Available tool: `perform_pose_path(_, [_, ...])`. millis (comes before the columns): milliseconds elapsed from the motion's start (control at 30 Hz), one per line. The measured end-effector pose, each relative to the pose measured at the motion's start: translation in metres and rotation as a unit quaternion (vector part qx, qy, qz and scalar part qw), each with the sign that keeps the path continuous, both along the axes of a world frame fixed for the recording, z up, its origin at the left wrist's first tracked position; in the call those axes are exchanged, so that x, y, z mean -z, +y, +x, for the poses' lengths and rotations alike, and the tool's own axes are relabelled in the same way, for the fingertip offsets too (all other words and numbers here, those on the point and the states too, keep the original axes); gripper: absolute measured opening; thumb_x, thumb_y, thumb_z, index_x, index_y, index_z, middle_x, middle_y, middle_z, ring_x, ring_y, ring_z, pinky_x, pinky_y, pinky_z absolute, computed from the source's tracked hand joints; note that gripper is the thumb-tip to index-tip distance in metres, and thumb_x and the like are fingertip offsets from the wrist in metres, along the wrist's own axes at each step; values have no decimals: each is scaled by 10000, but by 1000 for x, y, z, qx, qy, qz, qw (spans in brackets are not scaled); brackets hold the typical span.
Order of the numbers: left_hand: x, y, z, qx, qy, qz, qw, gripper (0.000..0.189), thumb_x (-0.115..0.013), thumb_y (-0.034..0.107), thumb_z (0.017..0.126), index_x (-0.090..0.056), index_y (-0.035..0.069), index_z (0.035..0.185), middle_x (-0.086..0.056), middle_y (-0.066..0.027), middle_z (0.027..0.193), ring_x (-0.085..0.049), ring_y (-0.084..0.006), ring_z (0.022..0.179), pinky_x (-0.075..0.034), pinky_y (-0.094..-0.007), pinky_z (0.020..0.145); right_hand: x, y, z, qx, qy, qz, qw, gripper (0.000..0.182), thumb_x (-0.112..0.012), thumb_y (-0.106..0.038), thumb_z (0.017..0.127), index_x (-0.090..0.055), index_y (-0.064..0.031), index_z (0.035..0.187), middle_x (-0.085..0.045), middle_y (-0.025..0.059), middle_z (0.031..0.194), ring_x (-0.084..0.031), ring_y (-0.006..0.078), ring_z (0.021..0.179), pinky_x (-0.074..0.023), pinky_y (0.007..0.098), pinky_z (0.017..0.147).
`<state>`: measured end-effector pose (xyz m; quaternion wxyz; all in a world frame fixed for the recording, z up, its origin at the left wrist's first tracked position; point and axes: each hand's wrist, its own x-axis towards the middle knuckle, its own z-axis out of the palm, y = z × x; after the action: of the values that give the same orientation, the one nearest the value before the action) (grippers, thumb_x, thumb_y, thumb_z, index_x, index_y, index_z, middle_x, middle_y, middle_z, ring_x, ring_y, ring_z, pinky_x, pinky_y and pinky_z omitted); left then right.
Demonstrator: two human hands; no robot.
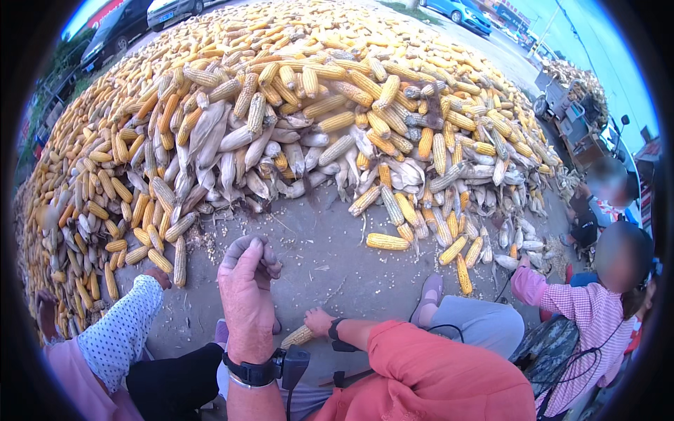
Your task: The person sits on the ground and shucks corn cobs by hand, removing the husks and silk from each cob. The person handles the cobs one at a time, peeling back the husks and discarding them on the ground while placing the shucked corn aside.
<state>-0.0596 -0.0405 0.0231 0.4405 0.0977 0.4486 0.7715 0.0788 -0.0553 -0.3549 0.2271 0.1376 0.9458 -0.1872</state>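
Observation:
My left hand [251,266] is raised in front of me, fingers curled in and thumb against them. Nothing shows in it. Its wrist bears a black strap with a small device and a metal bangle. Lower down, between my knees, my right hand [318,322] grips the end of a husked ear of corn [298,337] with pale yellow kernels. Beyond my hands rises a large corn pile [337,113] of bare yellow ears. Along its near edge lie several ears still in dry husks [210,131]. One yellow ear [387,241] rests apart on the ground.
Loose kernels are scattered over the grey ground [305,247]. At left, a person's polka-dot sleeve [124,316] reaches toward the pile. People sit at right, one in a checked pink shirt [584,316]. A loaded cart [574,116] and parked cars [466,14] stand beyond.

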Motion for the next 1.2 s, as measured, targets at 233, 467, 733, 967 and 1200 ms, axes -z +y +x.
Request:
perform_pose_path(233, [7, 10, 16, 44, 23, -3, 999, 103, -542, 97, 848, -542, 18, 913, -563, -33, 696, -520, -111, 592, -427, -233, 536, -39, 11, 77, 295, -147, -401, 855, 456, -630, -399, 678, -640, 3, 893, -623, 120, 865, -588, 206, 761, -477, 368, 600])
perform_pose_path(467, [13, 19, 20, 72, 20, 24, 997, 114, -548, 110, 844, -550, 15, 907, -564, -29, 688, -526, -118, 584, -425, -230, 523, -215, 226, 112, 456, 3, -321, 830, 370, -704, -323, 624, -649, -37, 853, -601, 33, 740, -542, 156, 657, -444, 320, 583])
perform_pose_path(733, [22, 28, 11, 65, 23, 27, 997, 120, -555, 93, 839, -554, 5, 922, -571, -41, 701, -526, -118, 590, -422, -234, 532, -482, 409, 104, 299, 694, -346, 555, 487, -553, -393, 842, -434, -54, 1170, -475, 133, 1139, -464, 241, 1020, -412, 389, 854])
perform_pose_path(967, [15, 20, 18, 73, 31, -1, 997, 119, -559, 90, 836, -564, -3, 909, -572, -41, 707, -523, -115, 602, -421, -237, 561, -172, 301, 128, 371, 60, 51, 925, 607, -642, -350, 733, -473, 7, 1195, -536, 226, 1144, -500, 326, 1099, -395, 352, 935])
perform_pose_path(1200, [13, 16, 14, 61, 45, -8, 997, 136, -558, 91, 839, -563, -7, 934, -572, -42, 710, -525, -112, 610, -435, -234, 577, -40, 278, 189, 449, -63, 95, 886, 454, -642, -277, 750, -495, -56, 1117, -544, 179, 1131, -531, 318, 1059, -438, 396, 900])
